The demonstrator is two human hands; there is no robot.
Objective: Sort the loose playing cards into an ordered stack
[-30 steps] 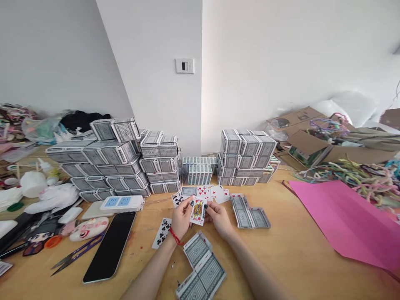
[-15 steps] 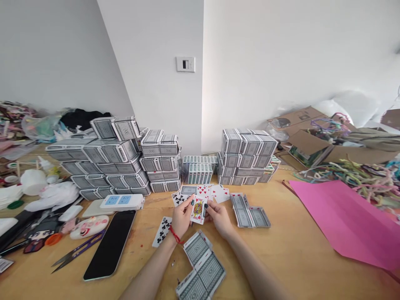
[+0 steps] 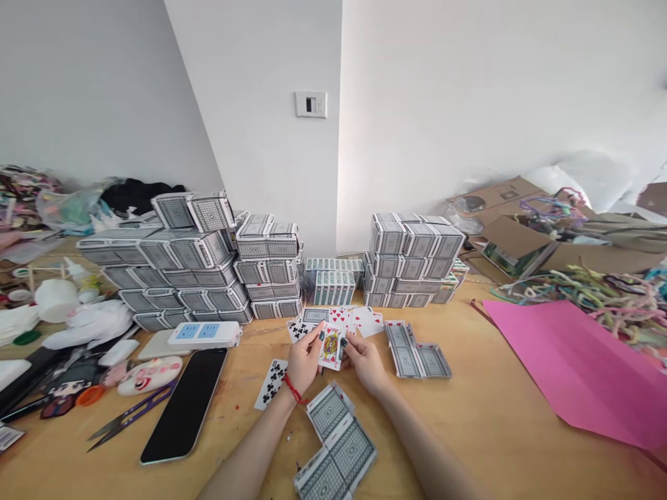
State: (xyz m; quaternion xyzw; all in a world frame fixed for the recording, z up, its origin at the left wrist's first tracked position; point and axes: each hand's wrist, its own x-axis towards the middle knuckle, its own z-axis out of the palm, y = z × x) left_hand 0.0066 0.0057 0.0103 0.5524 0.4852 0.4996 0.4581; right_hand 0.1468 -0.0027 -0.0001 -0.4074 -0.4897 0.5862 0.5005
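Between my two hands is a jack of hearts playing card (image 3: 330, 347), face up and tilted towards me. My left hand (image 3: 305, 361), with a red cord on its wrist, pinches the card's left side with the thumb on top. At the right edge, my right hand (image 3: 367, 360) is closed with thumb and fingers on the card. Its fingers under the card are hidden. Loose face-up cards (image 3: 367, 321) lie behind the hands, and a ten of clubs (image 3: 272, 383) lies by my left wrist. Below my hands sits an angled piece built of joined cards (image 3: 338, 437).
Stacked card-covered blocks (image 3: 177, 253) stand at the left and more blocks (image 3: 414, 257) at the back right, with small card boxes (image 3: 333, 286) between. Another joined-card piece (image 3: 417, 354) lies right. A phone (image 3: 185, 406), scissors (image 3: 133, 414), power strip (image 3: 206, 335) and pink sheet (image 3: 578, 368) flank the hands.
Both hands keep their hold on the card, which looks almost the same. The whole view has shifted very slightly.
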